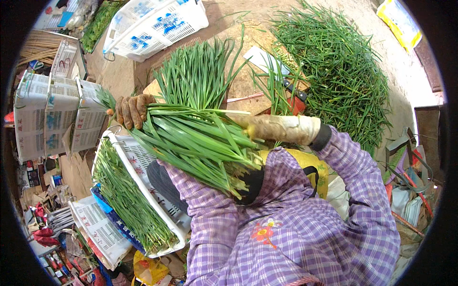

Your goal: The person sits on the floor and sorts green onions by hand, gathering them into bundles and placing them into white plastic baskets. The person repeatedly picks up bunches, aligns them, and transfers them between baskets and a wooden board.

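Observation:
My left hand (132, 111), in a soiled brown glove, grips a thick bunch of garlic chives (193, 136). Leaf tips poke out past its far side, and the pale stem ends hang over my lap. My right hand (247, 125), gloved with a long pale cuff, reaches behind this bunch; its fingers are hidden. Another sheaf of chives (196, 75) lies beyond on a round wooden board (247, 89). A cleaver (266, 59) with a black handle rests on the board's right side, partly under loose leaves.
A large heap of loose chives (336, 75) covers the floor at right. A white plastic crate (139, 168) filled with chives stands by my left side. Another white crate (161, 28) is at the top, and stacked crates (57, 114) stand far left. A yellow bag (315, 164) lies near my right leg.

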Tool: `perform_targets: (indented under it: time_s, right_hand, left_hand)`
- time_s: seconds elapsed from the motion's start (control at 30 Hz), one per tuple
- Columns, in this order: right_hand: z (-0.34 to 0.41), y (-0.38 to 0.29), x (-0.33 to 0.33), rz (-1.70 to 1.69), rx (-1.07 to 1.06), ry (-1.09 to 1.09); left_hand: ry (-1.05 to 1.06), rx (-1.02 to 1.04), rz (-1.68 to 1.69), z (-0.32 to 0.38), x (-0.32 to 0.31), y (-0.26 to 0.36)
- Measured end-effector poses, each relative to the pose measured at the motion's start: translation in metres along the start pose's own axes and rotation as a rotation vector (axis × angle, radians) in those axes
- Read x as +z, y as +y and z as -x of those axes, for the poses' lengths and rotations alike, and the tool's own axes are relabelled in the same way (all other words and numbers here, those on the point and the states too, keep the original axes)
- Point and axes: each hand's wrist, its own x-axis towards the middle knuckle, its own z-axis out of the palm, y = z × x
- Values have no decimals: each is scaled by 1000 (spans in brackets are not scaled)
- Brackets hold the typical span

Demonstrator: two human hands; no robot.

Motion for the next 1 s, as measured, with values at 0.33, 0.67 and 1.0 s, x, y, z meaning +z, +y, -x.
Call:
perform_targets:
  time_s: [0.33, 0.67, 1.0]
  right_hand:
    - [82, -4, 29, 436, 106, 475]
    - [153, 29, -10, 1179, 77, 1057]
    - [17, 10, 23, 1295, -404, 731]
  left_hand:
    - [40, 69, 35, 15, -14, -3]
    - [77, 56, 75, 21, -16, -7]
    - [88, 50, 130, 28, -18, -15]
